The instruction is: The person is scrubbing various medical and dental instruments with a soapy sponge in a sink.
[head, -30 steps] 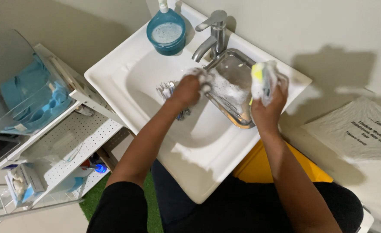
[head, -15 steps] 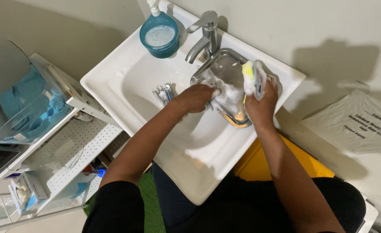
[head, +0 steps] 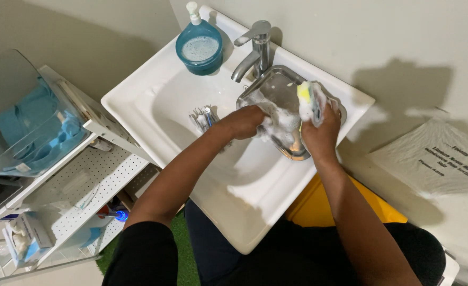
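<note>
The left hand [head: 247, 122] is in the white sink [head: 154, 90]. Its grip is closed on the edge of a shiny metal tray [head: 276, 100], and white soap foam covers the fingers. The tray leans over the sink, under the tap [head: 255, 47], with foam on its lower half.

The right hand [head: 321, 132] is at 3 o'clock from the left hand, at the right side of the tray. Its grip is clamped on a soapy sponge [head: 310, 100], which is yellow on 1 side. The sponge touches the tray's right edge.

At 9 o'clock from the left hand, a small bunch of metal tools [head: 203, 119] lies in the sink. At 11 o'clock, a round blue soap bottle [head: 199, 45] with a white pump stands on the sink's rim, just beside the tap.

Far off at 9 o'clock stands a white shelf [head: 85, 175] with little holes. At 3 o'clock, a white bag [head: 435, 159] lies near the wall.
</note>
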